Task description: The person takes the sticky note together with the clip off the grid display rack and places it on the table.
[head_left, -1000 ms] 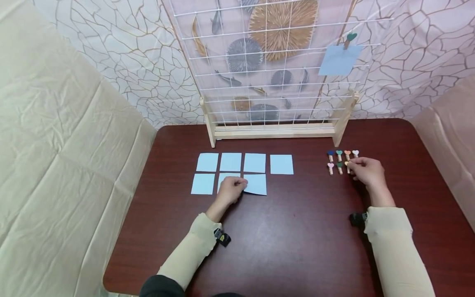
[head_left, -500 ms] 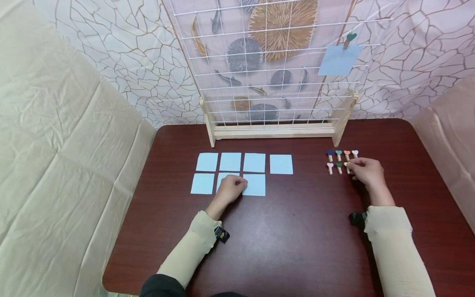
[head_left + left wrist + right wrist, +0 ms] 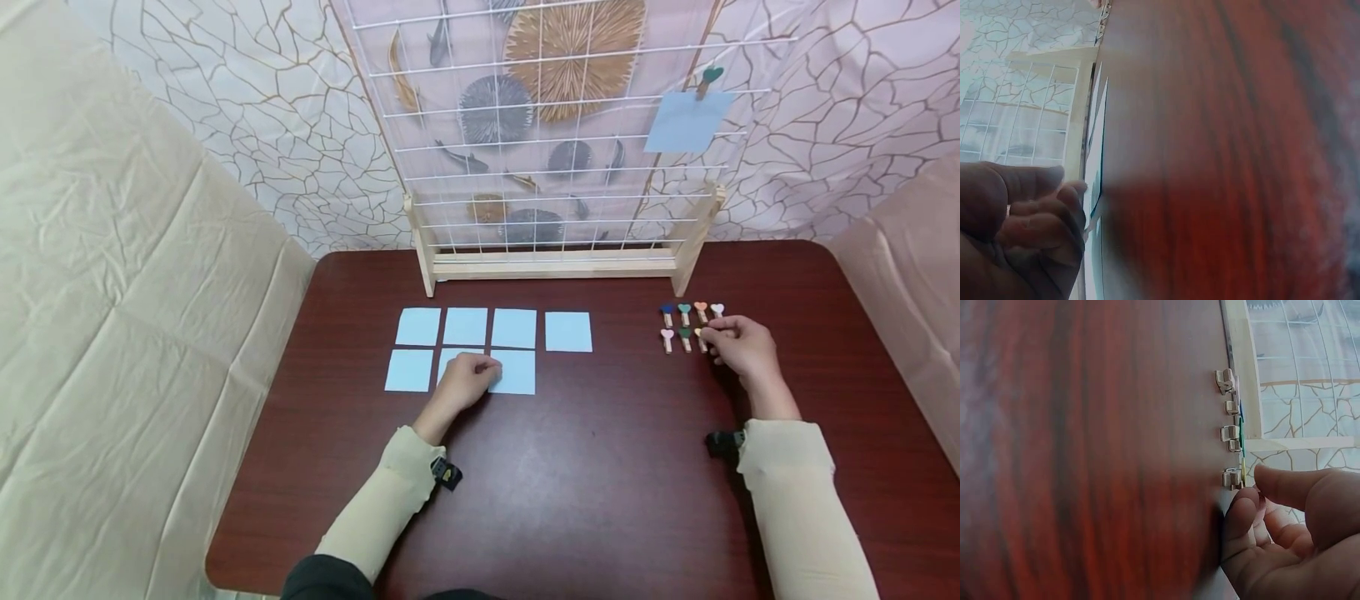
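Observation:
On the table, a light blue paper square (image 3: 516,372) lies flat at the right end of the front row. My left hand (image 3: 467,380) is at its left edge with curled fingers. In the left wrist view, the thumb (image 3: 1044,181) stands slightly apart from the index finger, whose tip is right at the paper. My right hand (image 3: 742,346) has its fingertips right beside a yellow heart-topped clothespin (image 3: 1232,479). The right wrist view shows a small gap between thumb and index fingertip. I cannot tell whether they pinch the clothespin.
More blue squares (image 3: 567,332) lie in two rows. Several heart-topped clothespins (image 3: 685,314) lie right, also in two rows. Behind stands a white wire grid (image 3: 450,177) on a wooden base (image 3: 555,269); a green heart clothespin (image 3: 703,87) holds one blue square (image 3: 688,122) there.
A second ago, the near edge of the square by my left hand was slightly raised; now it lies flat. The right hand has barely shifted beside the yellow clothespin.

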The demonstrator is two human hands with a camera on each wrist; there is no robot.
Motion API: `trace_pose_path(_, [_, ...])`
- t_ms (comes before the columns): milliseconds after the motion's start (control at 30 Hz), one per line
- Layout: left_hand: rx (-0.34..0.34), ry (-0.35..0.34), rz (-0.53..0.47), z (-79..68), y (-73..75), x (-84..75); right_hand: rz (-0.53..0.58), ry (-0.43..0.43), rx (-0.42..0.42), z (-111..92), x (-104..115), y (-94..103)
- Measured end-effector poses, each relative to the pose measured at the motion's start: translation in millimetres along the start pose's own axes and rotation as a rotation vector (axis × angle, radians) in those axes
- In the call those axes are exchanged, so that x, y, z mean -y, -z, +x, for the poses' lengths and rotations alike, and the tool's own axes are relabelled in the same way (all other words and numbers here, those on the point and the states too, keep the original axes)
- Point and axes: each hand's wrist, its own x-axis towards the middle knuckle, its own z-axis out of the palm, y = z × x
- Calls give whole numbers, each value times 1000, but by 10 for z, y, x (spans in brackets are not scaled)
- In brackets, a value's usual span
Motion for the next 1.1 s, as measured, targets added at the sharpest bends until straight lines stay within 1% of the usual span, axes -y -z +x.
trace_pose_path(133, [22,-15,4,12,-11,-23,12,11,5,5,-11,6])
trace_pose_path(267, [35,-30,6,27,-24,-49,-5,19,22,2,-11,22])
trace_pose_path(433, [19,-41,1,60,-37,-96,-11,42,31,-25,43,19])
trace_pose_path(533, [-3,-52,-9,84,-45,-130,2,49,29,-43,85,4])
trace_pose_path(633, [-30,-87,-22,109,-67,-183,41,50,27,-52,115,-7])
trace_pose_path(700, [-55,-126,-27,126,-89,-226,76,53,22,-56,135,-17])
trace_pose_path(800, [-86,-181,-34,159,-129,-285,119,79,12,-48,166,-36])
trace_pose_path(867, [-94,-207,-49,181,-149,-327,145,103,3,-41,188,-51])
trace_pose_path(1000, [-97,-239,-81,236,-186,-400,181,152,-16,-41,251,-67])
trace_pose_path(1100, [-106,-253,-90,277,-212,-452,177,175,-38,-50,302,-66])
